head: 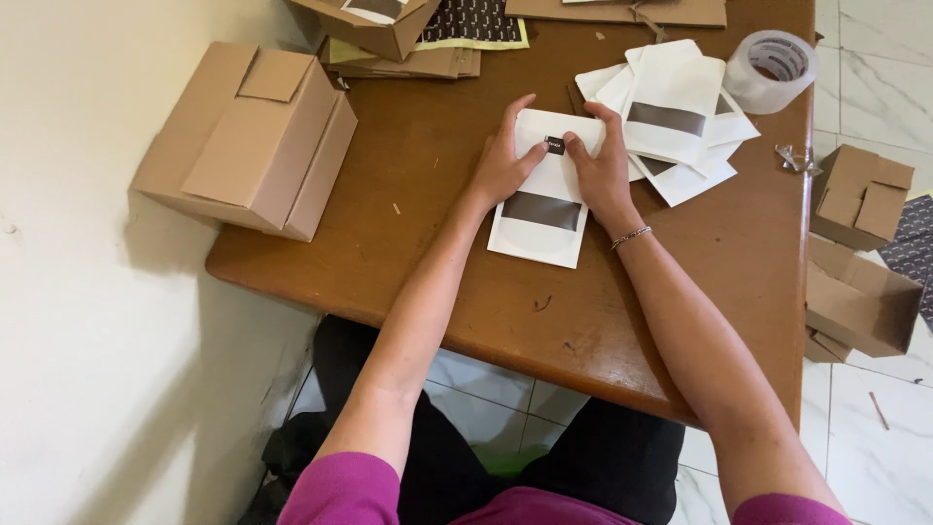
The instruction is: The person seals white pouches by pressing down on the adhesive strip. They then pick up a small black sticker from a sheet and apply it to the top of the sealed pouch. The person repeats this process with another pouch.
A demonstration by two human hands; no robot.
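White pouch [540,199] w/ black sticker [555,146]: left hand [503,160] & right hand [600,165] flat, pressing it.

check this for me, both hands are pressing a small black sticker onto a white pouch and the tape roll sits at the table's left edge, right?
Not quite: the head view shows the tape roll at the table's right edge. Both hands, left and right, do press the black sticker onto the white pouch.

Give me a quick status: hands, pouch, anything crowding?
Left hand and right hand pressing small black sticker onto white pouch. Pouch pile touching right.
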